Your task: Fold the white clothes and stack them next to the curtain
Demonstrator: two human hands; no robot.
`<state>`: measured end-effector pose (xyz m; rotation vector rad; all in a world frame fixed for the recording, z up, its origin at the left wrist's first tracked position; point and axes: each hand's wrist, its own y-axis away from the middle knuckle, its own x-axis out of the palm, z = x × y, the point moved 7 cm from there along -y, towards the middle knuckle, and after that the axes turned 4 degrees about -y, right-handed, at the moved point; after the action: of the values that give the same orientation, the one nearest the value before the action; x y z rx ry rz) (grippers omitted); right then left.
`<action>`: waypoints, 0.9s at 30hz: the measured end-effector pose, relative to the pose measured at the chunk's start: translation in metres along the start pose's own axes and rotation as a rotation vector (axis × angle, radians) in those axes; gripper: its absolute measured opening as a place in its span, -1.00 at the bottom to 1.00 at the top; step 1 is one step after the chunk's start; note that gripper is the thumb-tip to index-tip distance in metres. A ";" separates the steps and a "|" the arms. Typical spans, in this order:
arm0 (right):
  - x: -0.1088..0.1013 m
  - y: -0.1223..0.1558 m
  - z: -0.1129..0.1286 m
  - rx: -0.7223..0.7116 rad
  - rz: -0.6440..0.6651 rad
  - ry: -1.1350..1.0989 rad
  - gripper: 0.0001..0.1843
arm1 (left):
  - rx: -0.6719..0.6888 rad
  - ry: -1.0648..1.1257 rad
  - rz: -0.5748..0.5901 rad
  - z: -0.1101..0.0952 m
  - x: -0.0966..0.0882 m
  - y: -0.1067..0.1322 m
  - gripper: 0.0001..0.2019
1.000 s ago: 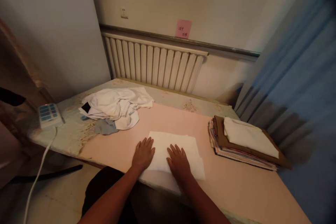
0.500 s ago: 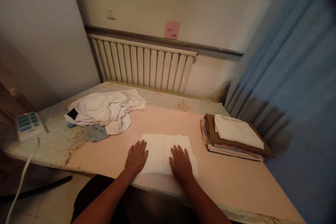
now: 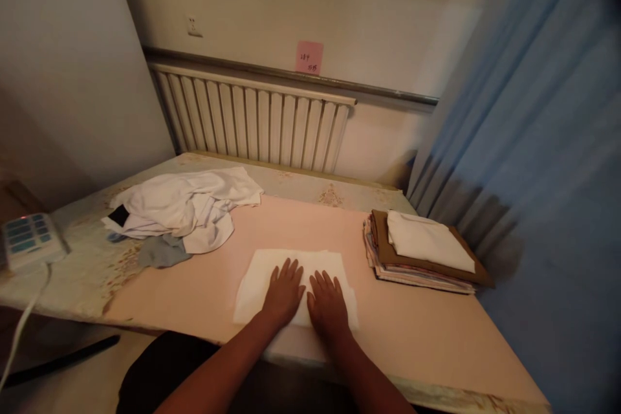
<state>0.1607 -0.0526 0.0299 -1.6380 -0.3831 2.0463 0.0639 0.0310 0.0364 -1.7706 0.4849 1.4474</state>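
Observation:
A white folded cloth (image 3: 257,284) lies flat on the pink table cover (image 3: 194,297), close to the front edge. My left hand (image 3: 285,291) rests palm down on its middle, fingers stretched out. Just to the right, my right hand (image 3: 327,303) also lies flat on the cloth with its fingers extended. The two hands are close together, thumbs nearly meeting. Neither hand grips anything. Part of the cloth is hidden under the palms.
To the left lies a crumpled heap of white clothes (image 3: 179,204) with a grey piece (image 3: 163,251). A stack of folded fabrics (image 3: 427,242) stands at the right, beside a blue curtain (image 3: 533,174). A power strip (image 3: 32,240) sits far left; a radiator (image 3: 257,119) is behind.
My left hand has slid right, from the cloth's left edge to its middle. My right hand stays on the cloth, slightly left of before relative to it. The view has shifted a little.

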 end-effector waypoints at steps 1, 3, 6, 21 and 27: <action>0.000 0.000 0.000 0.000 -0.006 -0.009 -0.60 | 0.015 0.013 0.009 -0.005 0.004 0.000 -0.56; 0.001 0.000 -0.001 -0.003 -0.020 -0.020 -0.60 | 0.042 0.026 0.021 -0.010 0.010 0.001 -0.57; 0.002 0.001 -0.003 -0.004 -0.036 -0.028 -0.59 | 0.073 0.028 0.002 -0.009 0.012 0.004 -0.57; 0.004 0.003 -0.003 -0.009 -0.094 -0.015 -0.59 | 0.139 -0.036 -0.046 0.036 0.009 0.012 -0.53; 0.008 0.003 -0.006 0.023 -0.054 -0.039 -0.57 | 0.061 -0.058 -0.074 0.045 0.010 0.013 -0.55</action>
<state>0.1646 -0.0512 0.0202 -1.5598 -0.4118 2.0378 0.0288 0.0590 0.0210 -1.6767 0.4246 1.4145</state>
